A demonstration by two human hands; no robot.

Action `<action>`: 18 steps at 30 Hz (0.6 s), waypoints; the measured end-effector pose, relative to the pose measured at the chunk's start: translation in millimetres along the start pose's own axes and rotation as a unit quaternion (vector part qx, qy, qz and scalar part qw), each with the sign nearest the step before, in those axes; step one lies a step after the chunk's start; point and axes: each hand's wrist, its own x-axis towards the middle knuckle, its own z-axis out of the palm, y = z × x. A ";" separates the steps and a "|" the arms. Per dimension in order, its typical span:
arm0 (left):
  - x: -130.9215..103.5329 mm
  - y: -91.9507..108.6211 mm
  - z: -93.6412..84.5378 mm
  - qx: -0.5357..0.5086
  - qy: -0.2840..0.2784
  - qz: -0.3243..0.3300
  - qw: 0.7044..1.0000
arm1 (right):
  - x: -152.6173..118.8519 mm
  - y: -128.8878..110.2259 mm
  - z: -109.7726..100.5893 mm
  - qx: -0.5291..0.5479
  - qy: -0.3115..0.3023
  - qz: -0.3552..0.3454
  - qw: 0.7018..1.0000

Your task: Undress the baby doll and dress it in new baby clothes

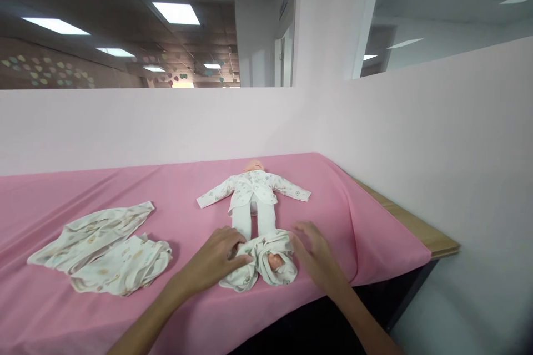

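Observation:
A baby doll point(255, 165) lies on its back in a white printed wrap top point(252, 186), sleeves spread wide. White legs point(241, 219) point toward me. Around the feet, white printed baby trousers point(278, 241) are bunched into two rolls, and one bare foot point(275, 261) shows inside the right-hand roll. My left hand point(220, 255) rests against the left roll, its thumb over the cloth and its fingers curved apart from the thumb. Beside the right roll, my right hand point(315, 255) is open with fingers spread, close to the cloth; whether it touches is unclear.
Another crumpled set of printed baby clothes point(112, 255) lies on the left of the pink sheet point(183, 199). A bare wooden table corner point(420, 230) sticks out at the right. White walls point(166, 127) with windows stand behind and to the right.

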 end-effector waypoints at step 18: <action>28.9 -40.4 -5.6 -0.115 0.125 -0.032 0.985 | 75.8 -51.0 44.9 -0.122 -0.418 -0.011 0.900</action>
